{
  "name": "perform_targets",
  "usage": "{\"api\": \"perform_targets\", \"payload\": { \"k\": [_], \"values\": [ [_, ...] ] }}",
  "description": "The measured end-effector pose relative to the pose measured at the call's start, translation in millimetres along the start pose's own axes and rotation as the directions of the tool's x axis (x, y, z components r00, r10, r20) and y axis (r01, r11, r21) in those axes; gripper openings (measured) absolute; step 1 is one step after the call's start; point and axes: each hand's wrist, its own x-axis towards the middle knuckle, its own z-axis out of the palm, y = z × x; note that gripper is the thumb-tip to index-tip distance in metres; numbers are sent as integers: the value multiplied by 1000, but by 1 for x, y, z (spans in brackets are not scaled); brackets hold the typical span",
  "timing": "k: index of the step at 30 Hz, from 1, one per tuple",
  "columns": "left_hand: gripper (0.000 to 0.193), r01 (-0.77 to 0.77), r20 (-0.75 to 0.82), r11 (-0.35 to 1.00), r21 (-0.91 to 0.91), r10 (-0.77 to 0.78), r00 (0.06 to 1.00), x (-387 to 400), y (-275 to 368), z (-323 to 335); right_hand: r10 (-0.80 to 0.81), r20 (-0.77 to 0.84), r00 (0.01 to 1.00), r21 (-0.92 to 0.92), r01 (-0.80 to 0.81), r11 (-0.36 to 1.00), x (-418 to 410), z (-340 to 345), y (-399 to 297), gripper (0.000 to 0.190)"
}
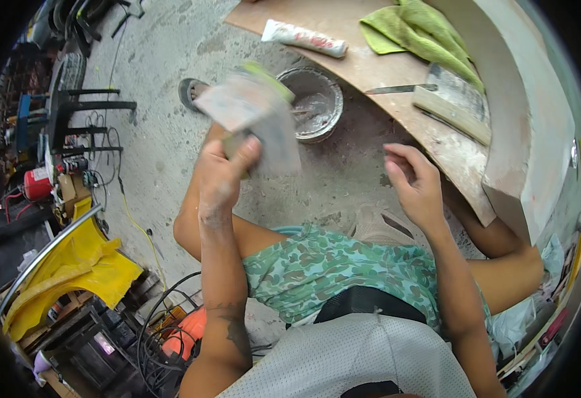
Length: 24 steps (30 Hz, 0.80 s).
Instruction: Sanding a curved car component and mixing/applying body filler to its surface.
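Note:
My left hand (225, 174) grips a pale, flat spreading tool (243, 102), smeared with residue and blurred by motion. A second pale flat surface (278, 142) shows beside it; I cannot tell whether it is a separate piece. A yellow-green edge (270, 82) shows behind. Partly covered by these is a round bucket (339, 107) with grey, wet-looking contents, standing on the concrete floor. My right hand (415, 181) hovers beside the wooden board's edge, fingers loosely curled and holding nothing.
On the wooden board (395, 107) lie a smeared tube (304, 38), a yellow-green cloth (422, 37), a narrow blade (400, 89) and a wide wood-handled scraper (452, 114). A curved panel (539, 114) borders it. Cables (146, 338) and a yellow body panel (71, 268) lie left.

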Motion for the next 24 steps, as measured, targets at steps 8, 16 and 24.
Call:
{"api": "perform_targets", "payload": {
  "k": [8, 16, 24],
  "values": [
    [45, -219, -500, 920, -326, 29, 866, -11, -17, -41, -283, 511, 812, -670, 582, 460, 93, 101, 1, 24],
    [40, -207, -465, 923, -325, 35, 885, -7, -18, -39, -337, 476, 812, -708, 581, 402, 80, 116, 20, 21],
    [35, -134, -403, 903, -408, -47, 914, 1, -25, -22, -452, 531, 716, -692, 675, 256, 53, 96, 43, 22]
  ]
}}
